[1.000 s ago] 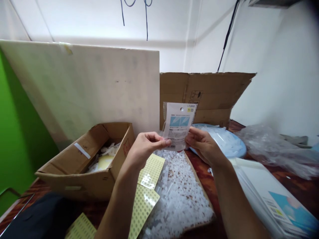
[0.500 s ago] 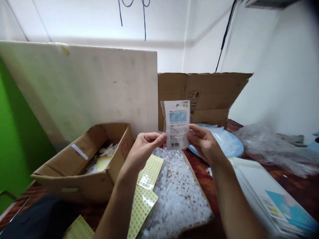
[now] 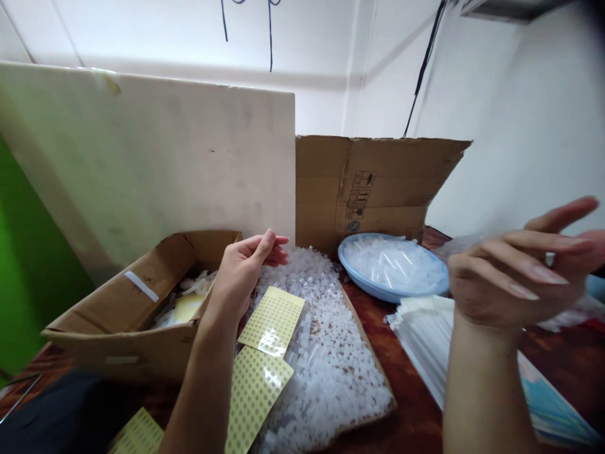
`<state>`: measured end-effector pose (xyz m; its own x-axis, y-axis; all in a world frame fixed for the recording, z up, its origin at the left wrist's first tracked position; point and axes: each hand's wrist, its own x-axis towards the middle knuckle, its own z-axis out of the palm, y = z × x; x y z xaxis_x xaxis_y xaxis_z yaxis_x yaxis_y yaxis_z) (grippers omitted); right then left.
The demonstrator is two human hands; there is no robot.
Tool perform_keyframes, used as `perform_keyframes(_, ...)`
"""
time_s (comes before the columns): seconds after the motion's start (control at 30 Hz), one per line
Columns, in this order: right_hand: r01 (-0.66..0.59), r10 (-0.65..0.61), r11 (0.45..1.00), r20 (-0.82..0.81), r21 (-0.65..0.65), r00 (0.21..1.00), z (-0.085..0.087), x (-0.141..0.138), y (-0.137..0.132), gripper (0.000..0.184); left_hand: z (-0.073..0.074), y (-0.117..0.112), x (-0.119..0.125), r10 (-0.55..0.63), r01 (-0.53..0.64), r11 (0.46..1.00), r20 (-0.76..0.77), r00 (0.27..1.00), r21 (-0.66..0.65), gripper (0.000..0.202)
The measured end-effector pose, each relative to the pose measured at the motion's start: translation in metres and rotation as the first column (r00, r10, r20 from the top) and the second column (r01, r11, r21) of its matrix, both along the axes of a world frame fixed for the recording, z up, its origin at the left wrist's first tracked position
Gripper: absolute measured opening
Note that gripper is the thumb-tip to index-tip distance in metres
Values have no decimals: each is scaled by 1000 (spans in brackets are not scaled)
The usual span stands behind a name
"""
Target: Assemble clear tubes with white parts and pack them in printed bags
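Observation:
My left hand [image 3: 248,261] is raised over the far left side of a heap of small clear plastic pieces [image 3: 340,353]. Its thumb rests against its bent fingers, and no object shows in it. Off to the right, my right hand [image 3: 515,271] is lifted above a stack of flat packets [image 3: 425,334], its fingers spread and nothing visible held. Two yellow sheets with rows of dots [image 3: 274,321] lie on the left of the heap, below my left hand. Part of the stack is hidden behind my right forearm.
An open cardboard box [image 3: 127,353] with plastic pieces and a yellow sheet stands at left. A blue basin [image 3: 368,287] of clear plastic pieces sits beyond the heap. Behind stand a white board [image 3: 155,170] and a cardboard panel [image 3: 321,183]. Dark cloth [image 3: 61,410] lies front left.
The white printed packet that both hands held is out of view. My right hand has swung far to the right with its fingers spread; my left hand has shifted a little left.

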<state>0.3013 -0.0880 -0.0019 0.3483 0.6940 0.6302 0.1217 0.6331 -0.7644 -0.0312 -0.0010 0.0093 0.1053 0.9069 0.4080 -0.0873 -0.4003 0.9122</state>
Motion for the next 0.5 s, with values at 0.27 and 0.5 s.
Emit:
perform_keyframes(0.27,-29,74,989,-312,147,947,3,-9,12,45,-5,2,2,-7,9,1000,-51,999,26,35)
perform_keyframes(0.5,448,-212,775,484,-445,849,-33,-1,69,42,-8,0,13,-110,120,993,-299,948,14,39)
